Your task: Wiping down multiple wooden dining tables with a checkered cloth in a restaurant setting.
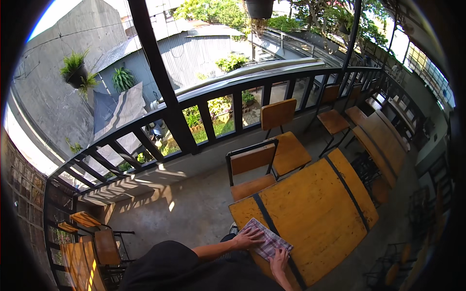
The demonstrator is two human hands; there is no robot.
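A folded checked cloth (267, 240) in pink, white and purple lies on the near edge of a yellow-brown wooden table (313, 203). Across its left part my left hand (249, 238) rests flat, fingers apart and palm down. My right hand (279, 260) is at the cloth's right corner, with its fingers curled over the edge and gripping it. Under the cloth runs one of the table's two dark stripes (267, 214). The tabletop is scuffed and has dark marks.
Two wooden chairs with dark metal frames, one nearer (253, 160) and one behind (289, 149), stand at the table's far side. A dark railing (233, 87) borders the balcony. Another table (382, 142) stands to the right, and one more (82, 265) at the lower left.
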